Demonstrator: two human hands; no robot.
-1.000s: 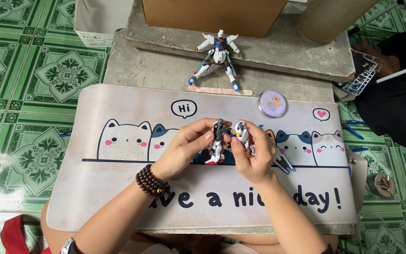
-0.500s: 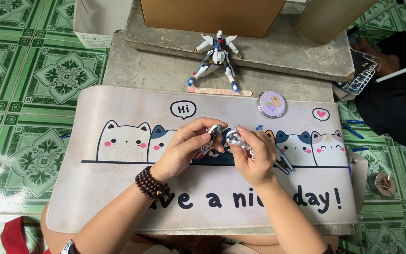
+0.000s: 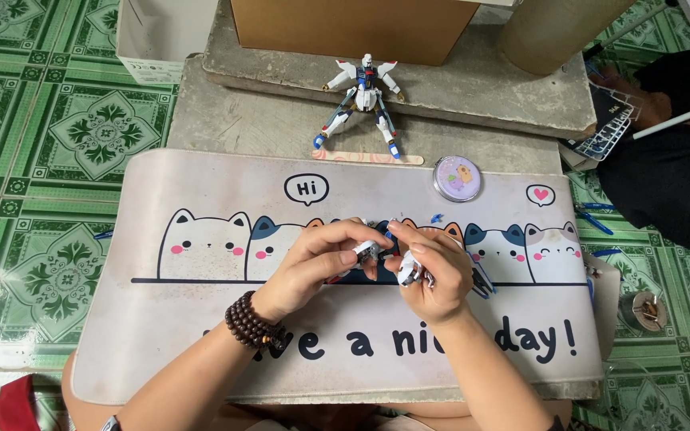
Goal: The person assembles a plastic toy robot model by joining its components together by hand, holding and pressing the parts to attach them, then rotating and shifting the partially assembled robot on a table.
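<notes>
Both my hands meet over the middle of a cream desk mat printed with cartoon cats. My left hand, with a dark bead bracelet at its wrist, pinches one end of a small white, blue and red model robot. My right hand grips the model's other end, and a white part sticks out below its fingers. The model is held a little above the mat, mostly hidden by my fingers.
A finished white and blue model robot stands on a thin base on the concrete slab behind the mat. A round lilac tin lies at the mat's far edge. A cardboard box sits behind. Another person in dark clothes sits at right.
My hands have turned the small model between them, from upright to lying sideways, and shifted it slightly right. The standing model and the tin have not moved.
</notes>
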